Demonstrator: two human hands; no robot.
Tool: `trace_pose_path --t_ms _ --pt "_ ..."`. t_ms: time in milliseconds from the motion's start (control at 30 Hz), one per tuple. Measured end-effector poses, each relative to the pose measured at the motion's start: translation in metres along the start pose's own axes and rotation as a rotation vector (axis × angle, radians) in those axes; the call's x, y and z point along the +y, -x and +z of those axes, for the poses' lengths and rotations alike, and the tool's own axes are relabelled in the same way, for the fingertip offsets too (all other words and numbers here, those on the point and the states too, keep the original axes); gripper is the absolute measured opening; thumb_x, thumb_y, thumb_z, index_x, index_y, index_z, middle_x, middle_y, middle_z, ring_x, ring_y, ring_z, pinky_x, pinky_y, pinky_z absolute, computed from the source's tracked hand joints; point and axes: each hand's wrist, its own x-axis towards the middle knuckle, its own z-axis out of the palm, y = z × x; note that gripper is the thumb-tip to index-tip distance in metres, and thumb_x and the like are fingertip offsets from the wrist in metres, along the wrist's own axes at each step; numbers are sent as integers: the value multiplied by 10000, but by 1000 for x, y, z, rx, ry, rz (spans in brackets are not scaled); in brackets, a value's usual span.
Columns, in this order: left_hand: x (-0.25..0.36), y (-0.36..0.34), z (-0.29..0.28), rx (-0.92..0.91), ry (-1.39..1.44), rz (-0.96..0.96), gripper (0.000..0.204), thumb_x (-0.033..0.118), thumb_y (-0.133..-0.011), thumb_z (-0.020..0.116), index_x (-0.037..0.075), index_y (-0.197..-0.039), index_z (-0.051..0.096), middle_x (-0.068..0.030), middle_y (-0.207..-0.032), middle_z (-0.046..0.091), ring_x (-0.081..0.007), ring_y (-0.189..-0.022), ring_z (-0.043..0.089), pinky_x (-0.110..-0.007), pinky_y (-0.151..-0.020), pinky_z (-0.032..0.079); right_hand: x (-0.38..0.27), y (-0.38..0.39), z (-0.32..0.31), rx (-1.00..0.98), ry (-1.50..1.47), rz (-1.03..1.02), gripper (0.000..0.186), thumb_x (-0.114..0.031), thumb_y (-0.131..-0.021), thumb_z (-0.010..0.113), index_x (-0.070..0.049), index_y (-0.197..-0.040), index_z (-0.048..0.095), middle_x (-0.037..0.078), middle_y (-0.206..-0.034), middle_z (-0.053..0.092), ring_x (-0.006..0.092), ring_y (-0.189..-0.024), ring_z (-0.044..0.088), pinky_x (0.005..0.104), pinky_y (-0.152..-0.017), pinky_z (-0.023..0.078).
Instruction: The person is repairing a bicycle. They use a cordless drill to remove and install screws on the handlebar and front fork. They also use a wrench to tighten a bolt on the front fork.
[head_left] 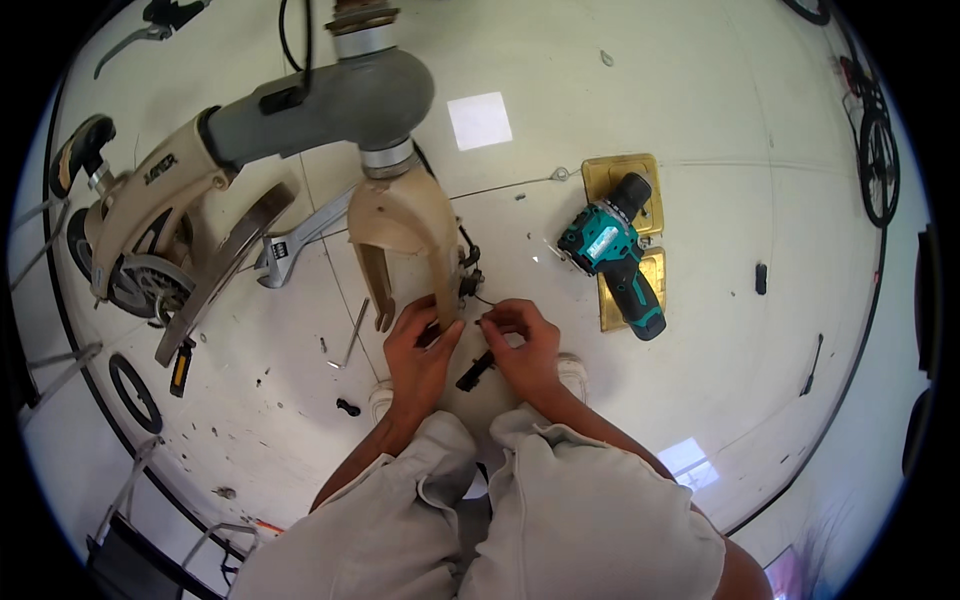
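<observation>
A small bicycle's beige front fork (405, 212) hangs in front of me, with no wheel between its legs. My left hand (418, 352) is closed around the lower end of the fork's right leg. Just to the right, my right hand (523, 348) pinches something small and dark at its fingertips, too small to name. Above it a black brake caliper (468, 281) sits beside the fork leg, and a thin cable runs from it toward my right fingers. On the floor between my hands lies a short black part (475, 372).
A teal and black cordless drill (612, 250) rests on a gold case (622, 172) to the right. Left of the fork lie an adjustable wrench (283, 258) and a hex key (352, 335). The bicycle frame (160, 210) fills the upper left. Small parts scatter the floor.
</observation>
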Motion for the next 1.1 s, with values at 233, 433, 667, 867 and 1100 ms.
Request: trace_pose_path --t_ms 233,433,667,867,1100 --pt "-6 1 2 39 -28 106 293 19 -809 716 -27 -1078 609 -107 -1124 581 -185 -1001 611 -323 -872 529 19 7 -30 -12 22 0 211 67 -800 671 14 -997 615 96 -913 685 123 -793 662 243 -730 531" --pt "-51 51 -26 -365 -826 303 280 167 -739 776 55 -925 601 -91 -992 552 -260 -905 559 -403 -768 468 13 3 -37 -33 69 -76 198 78 -784 650 9 -969 645 74 -920 687 109 -751 631 236 -727 505" --pt "-49 46 -16 -441 -718 371 276 116 -739 743 70 -985 627 -85 -1020 596 -280 -943 576 -409 -822 474 -9 1 -44 -331 62 60 177 58 -775 688 1 -943 676 66 -875 692 111 -770 642 239 -725 510" --pt "5 36 -35 -567 19 -117 259 -69 -805 656 36 -1038 620 -87 -1079 620 -208 -1041 623 -362 -883 516 -45 -1 -66 -495 -53 197 179 37 -772 728 -3 -940 678 85 -913 712 131 -870 675 257 -758 525" --pt "40 33 -43 -570 530 -76 269 -145 -842 566 -10 -1070 611 -100 -1111 529 -204 -1080 597 -335 -963 499 -101 -2 -67 -604 -172 32 206 87 -762 712 12 -949 671 133 -928 708 197 -908 688 307 -809 546"
